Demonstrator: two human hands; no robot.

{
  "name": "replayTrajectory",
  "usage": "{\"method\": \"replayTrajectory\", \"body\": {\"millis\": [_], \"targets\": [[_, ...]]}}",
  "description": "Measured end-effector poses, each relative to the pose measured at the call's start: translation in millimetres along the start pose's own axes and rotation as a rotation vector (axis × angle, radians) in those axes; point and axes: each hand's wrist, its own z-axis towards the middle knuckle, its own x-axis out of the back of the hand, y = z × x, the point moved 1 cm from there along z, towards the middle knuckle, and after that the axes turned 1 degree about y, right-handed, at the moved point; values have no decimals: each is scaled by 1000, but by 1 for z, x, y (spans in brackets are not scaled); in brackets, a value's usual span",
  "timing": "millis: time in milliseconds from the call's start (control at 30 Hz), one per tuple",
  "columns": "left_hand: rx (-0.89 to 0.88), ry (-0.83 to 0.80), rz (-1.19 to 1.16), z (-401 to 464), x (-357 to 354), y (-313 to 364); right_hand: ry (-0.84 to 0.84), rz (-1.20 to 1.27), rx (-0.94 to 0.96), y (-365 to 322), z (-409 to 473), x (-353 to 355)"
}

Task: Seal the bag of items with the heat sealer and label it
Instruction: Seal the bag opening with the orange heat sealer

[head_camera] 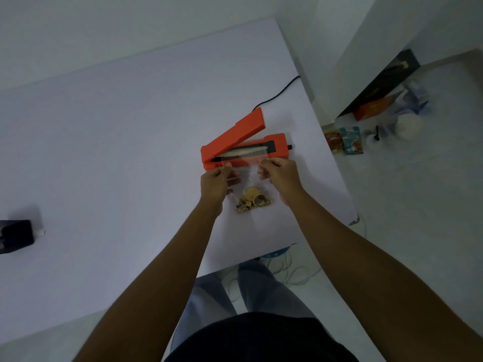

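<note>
White and nearly bare, the table (117, 152) fills most of the frame, with a pale wall behind it along the top edge and a light floor to the right. Just right of centre sits the orange heat sealer (244, 146), its lid arm raised at an angle toward the upper right so the sealing strip on the base shows; a black power cord (277, 94) runs from behind it toward the table's far right edge. Directly below the sealer in the frame, both arms reach in from the bottom. The left hand (215, 182) pinches the left top corner of a clear plastic bag (247, 173), and the right hand (278, 173) pinches the right top corner, fingers curled closed on the film, so the bag's open edge is stretched between them and lies over the front of the sealer's base. The rest of the bag trails back toward the person on the table, with a small heap of tan and brown items (252, 201) gathered at its lower end between the two wrists. At the left edge of the frame a dark object (17, 236) rests on the table, too blurred to identify. On the floor at the upper right are scattered packets and containers (366, 134), also blurred. Grey trousers and a dark shirt show at the bottom.
</note>
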Motion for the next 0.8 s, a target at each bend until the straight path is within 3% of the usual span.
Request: {"method": "replayTrajectory", "body": {"millis": [800], "targets": [[25, 154, -14, 10, -9, -2, 65, 4, -21, 14, 12, -6]]}}
